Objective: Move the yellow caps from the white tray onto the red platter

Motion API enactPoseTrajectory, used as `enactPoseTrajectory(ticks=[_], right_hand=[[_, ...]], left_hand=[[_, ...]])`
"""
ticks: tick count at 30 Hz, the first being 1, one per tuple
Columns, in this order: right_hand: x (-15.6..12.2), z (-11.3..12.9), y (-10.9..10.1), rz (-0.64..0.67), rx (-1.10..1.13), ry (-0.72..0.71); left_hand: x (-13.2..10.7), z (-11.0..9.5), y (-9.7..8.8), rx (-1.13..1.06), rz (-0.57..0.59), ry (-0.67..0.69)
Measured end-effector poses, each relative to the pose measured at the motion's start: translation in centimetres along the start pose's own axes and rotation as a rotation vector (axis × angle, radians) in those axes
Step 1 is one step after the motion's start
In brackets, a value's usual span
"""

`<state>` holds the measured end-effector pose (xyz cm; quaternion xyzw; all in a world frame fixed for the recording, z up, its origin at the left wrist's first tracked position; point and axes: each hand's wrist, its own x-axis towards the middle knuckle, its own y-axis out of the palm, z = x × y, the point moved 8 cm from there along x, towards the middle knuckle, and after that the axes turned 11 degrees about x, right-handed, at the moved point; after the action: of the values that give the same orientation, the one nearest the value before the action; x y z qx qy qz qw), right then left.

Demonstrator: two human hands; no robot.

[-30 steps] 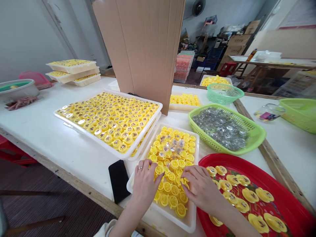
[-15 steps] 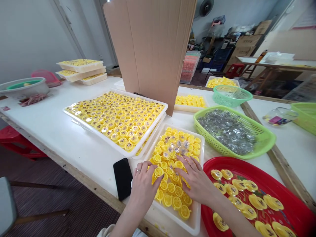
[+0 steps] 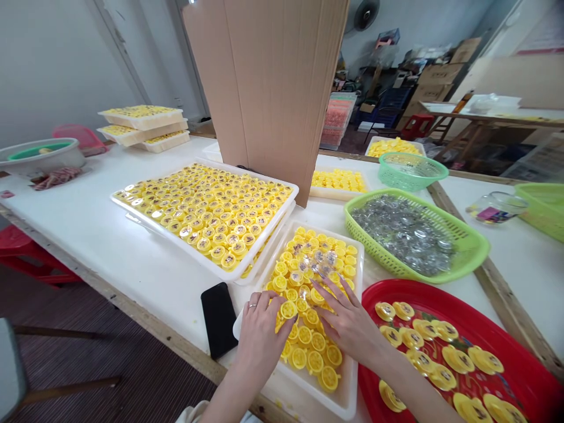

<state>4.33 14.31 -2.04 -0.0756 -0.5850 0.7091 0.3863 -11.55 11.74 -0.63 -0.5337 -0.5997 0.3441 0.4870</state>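
Both hands rest in a white tray [image 3: 348, 395] filled with small yellow round caps [image 3: 311, 346]. My left hand [image 3: 261, 333], a ring on one finger, pinches one yellow cap [image 3: 288, 309] between thumb and fingertips. My right hand [image 3: 348, 320] lies flat on the caps with fingers spread, near a few clear domes [image 3: 321, 261] at the tray's middle. A black phone [image 3: 218, 318] lies just left of the tray.
A large white tray of finished yellow pieces [image 3: 207, 214] sits at left. A green basket of clear domes [image 3: 412, 234] and a red tray with yellow pieces [image 3: 445, 352] are at right. An upright cardboard sheet [image 3: 268, 88] stands behind. Stacked trays [image 3: 143, 126] are far left.
My right hand has moved from the tray's right edge towards its middle and spread flat. The left hand has lifted one cap in its fingertips.
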Motion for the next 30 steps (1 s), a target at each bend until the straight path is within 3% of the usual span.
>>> enactPoseTrajectory(ticks=[8,20,25,30], right_hand=[[-1.1,-0.8,-2.8,-0.077,0.057,0.127],[0.9,-1.2,0.5,-0.001,0.127,0.206],[0.9,-1.6,-0.3,-0.055,0.318,0.286],[-0.9,-3.0,-2.6,-0.152,0.706,0.474]], left_hand=[[-0.1,-0.7,0.1,-0.066,0.035,0.024],[-0.3,-0.7,0.1,-0.084,0.042,0.003],[-0.3,-0.6,0.2,-0.119,0.063,-0.011],[-0.4,-1.2,0.5,-0.207,0.108,-0.001]])
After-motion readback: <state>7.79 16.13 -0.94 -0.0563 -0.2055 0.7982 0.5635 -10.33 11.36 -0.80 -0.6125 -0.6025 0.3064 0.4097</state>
